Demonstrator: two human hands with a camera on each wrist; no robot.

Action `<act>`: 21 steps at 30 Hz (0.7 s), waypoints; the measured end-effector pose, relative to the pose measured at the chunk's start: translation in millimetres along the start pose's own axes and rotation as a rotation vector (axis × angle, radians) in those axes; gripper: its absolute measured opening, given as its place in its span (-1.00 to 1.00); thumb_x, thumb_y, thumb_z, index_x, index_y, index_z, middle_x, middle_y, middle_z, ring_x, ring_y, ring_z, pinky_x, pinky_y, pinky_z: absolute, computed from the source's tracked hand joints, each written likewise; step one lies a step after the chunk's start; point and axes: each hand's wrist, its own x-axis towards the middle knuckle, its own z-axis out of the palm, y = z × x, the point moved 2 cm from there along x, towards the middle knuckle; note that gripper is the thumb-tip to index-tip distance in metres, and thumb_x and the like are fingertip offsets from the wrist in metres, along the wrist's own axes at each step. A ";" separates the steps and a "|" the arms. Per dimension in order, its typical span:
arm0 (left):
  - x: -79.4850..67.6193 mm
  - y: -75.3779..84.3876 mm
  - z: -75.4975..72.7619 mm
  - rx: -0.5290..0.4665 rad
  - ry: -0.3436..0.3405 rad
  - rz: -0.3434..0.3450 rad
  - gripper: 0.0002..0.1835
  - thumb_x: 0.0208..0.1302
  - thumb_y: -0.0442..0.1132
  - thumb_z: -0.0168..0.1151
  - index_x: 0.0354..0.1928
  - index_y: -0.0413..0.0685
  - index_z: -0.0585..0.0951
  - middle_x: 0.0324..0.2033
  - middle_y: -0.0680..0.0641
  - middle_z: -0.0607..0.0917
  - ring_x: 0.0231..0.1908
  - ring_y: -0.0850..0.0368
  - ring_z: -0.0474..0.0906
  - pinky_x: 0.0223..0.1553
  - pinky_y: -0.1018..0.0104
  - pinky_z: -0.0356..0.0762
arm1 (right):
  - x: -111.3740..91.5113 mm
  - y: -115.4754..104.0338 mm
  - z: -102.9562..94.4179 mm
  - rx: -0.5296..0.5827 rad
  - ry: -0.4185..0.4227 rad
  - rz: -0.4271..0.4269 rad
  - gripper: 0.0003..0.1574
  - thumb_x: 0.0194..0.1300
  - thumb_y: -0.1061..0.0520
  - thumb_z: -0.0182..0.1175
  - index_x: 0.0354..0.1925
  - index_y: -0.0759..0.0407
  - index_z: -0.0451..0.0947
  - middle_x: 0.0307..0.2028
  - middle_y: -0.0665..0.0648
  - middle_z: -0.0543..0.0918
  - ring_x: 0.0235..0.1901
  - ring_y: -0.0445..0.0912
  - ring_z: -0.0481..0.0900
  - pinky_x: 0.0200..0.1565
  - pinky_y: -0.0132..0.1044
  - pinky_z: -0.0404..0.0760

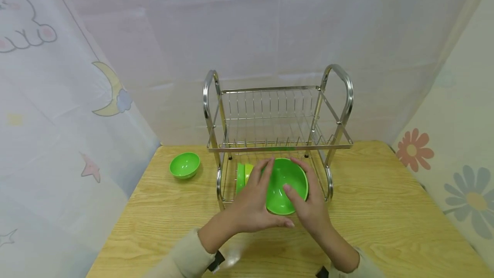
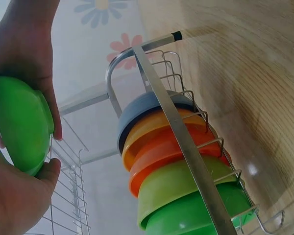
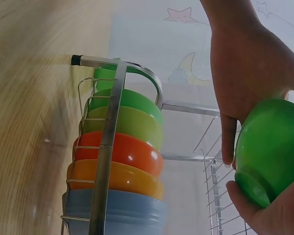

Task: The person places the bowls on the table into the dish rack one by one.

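Observation:
Above the front of the rack, both hands hold a green bowl [image 1: 281, 200], its inside turned up toward the head camera. My right hand [image 1: 315, 211] grips the right rim, thumb inside and fingers outside. Around the left side curves my left hand [image 1: 248, 209], its fingers along the rim and its thumb low at the front. Several nested bowls stand on edge in the lower tier: a blue bowl [image 3: 112, 210], a yellow-orange bowl [image 3: 122, 177], an orange-red bowl [image 3: 137, 152], a light green bowl [image 3: 137, 125] and a green bowl [image 3: 137, 101].
A two-tier metal dish rack [image 1: 279, 148] stands on the wooden table [image 1: 386, 209], with raised side handles and wire dividers. Left of it sits a smaller green bowl [image 1: 185, 165]. Behind the table hangs a pale cloth [image 1: 247, 33].

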 end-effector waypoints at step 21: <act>-3.0 -7.5 0.4 -0.010 -0.153 0.025 0.08 0.41 0.40 0.00 0.57 0.31 -0.52 0.62 -0.02 -0.27 0.58 -0.10 -0.12 0.43 -0.18 0.21 | 11.3 -3.1 -21.9 -0.454 -0.053 -0.372 -0.13 -0.15 0.39 0.00 0.26 0.26 0.48 0.23 0.22 0.54 0.09 0.08 0.55 -0.27 -0.05 0.73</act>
